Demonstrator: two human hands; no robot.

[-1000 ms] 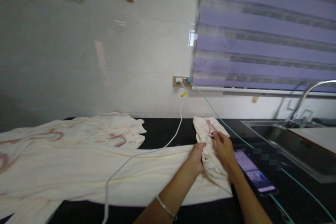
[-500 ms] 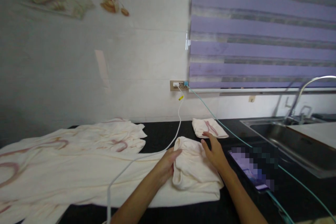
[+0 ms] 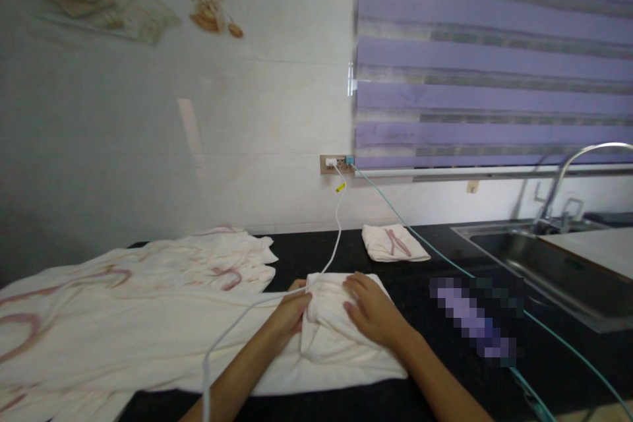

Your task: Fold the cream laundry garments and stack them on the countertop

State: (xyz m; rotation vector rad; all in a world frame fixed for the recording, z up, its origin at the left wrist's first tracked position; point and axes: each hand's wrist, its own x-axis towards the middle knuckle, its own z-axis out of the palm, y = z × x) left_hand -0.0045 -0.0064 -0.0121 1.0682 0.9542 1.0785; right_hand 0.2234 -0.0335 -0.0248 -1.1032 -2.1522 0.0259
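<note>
A long cream cloth [image 3: 138,330] with reddish curved marks lies spread over the black counter [image 3: 425,382]. Its right end is gathered into a thick fold [image 3: 331,323]. My left hand [image 3: 289,313] grips the left side of that fold, fingers curled around its edge. My right hand [image 3: 373,313] rests flat on top of the fold, palm down. A small folded cream cloth [image 3: 393,242] lies farther back, apart from both hands.
A white cable [image 3: 232,330] runs from the wall socket [image 3: 336,163] across the cloth to the front edge. A teal cable [image 3: 445,264] passes a blurred phone [image 3: 472,316] at the right. A steel sink [image 3: 554,264] and tap [image 3: 568,178] stand far right.
The folded end has been rolled farther left along the cloth. My right hand has come down from beside the small folded cloth onto the fold. My left hand has shifted left with it.
</note>
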